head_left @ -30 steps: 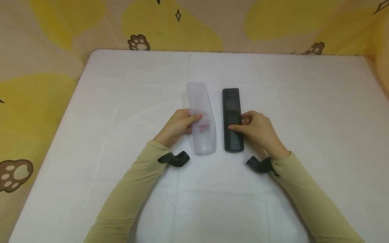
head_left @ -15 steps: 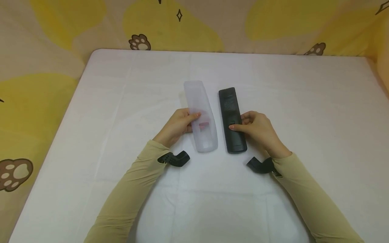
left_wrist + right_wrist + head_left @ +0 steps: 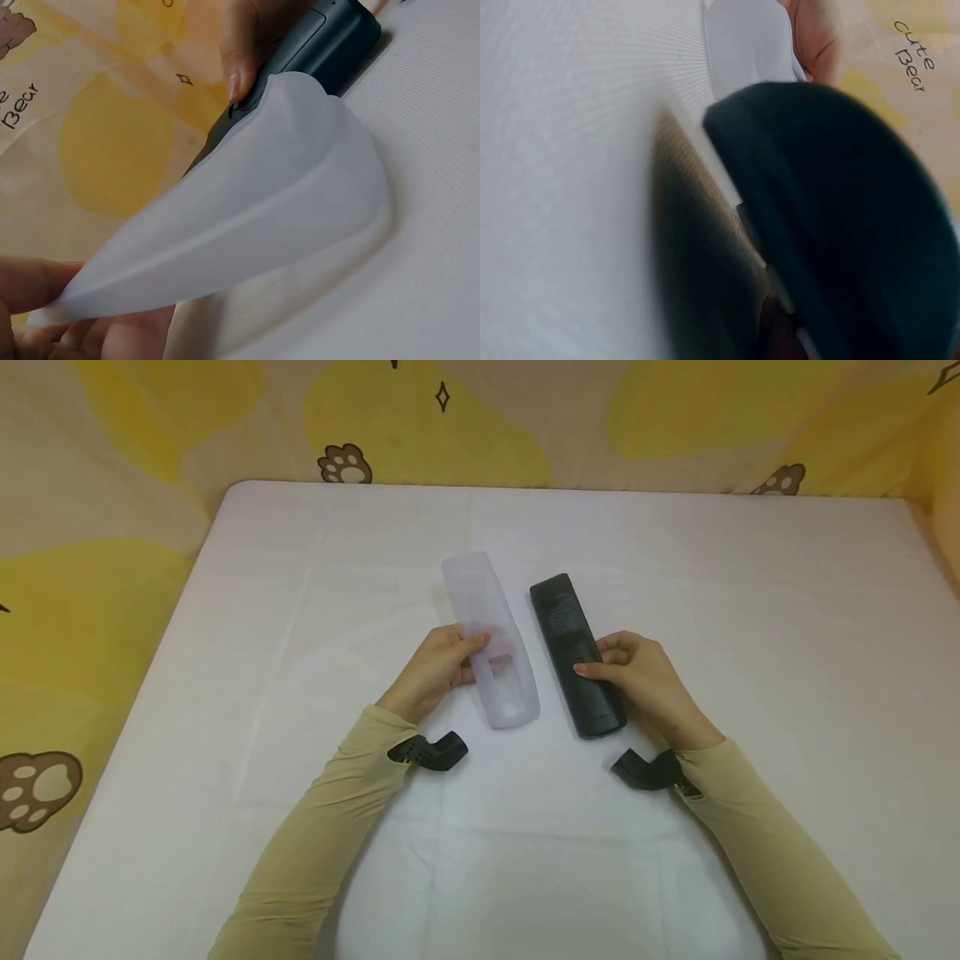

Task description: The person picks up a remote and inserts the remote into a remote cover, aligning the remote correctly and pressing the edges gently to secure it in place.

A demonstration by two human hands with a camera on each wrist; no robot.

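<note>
In the head view a translucent white cover (image 3: 491,610), long and narrow like a sleeve for a remote, is pinched along its left edge by my left hand (image 3: 431,668), thumb on top and fingers beneath. Just to its right, my right hand (image 3: 641,681) grips a black remote control (image 3: 566,631) by its right side. Its back faces up, the thumb lying across it. Both things slant with their far ends to the left, a narrow gap between them. The left wrist view has the cover (image 3: 247,202) overlapping the remote; in the right wrist view the remote's end (image 3: 832,210) looms large and blurred.
A white cloth covers the table (image 3: 487,877) under both hands. Yellow and beige fabric (image 3: 480,422) with paw prints hangs along the back and left side. Black curved camera mounts stick out from the left wrist (image 3: 431,753) and right wrist (image 3: 648,768).
The remote has turned anticlockwise in my right hand, its far end swinging left and its near end right. The cover has tilted the same way in my left hand, which has barely moved.
</note>
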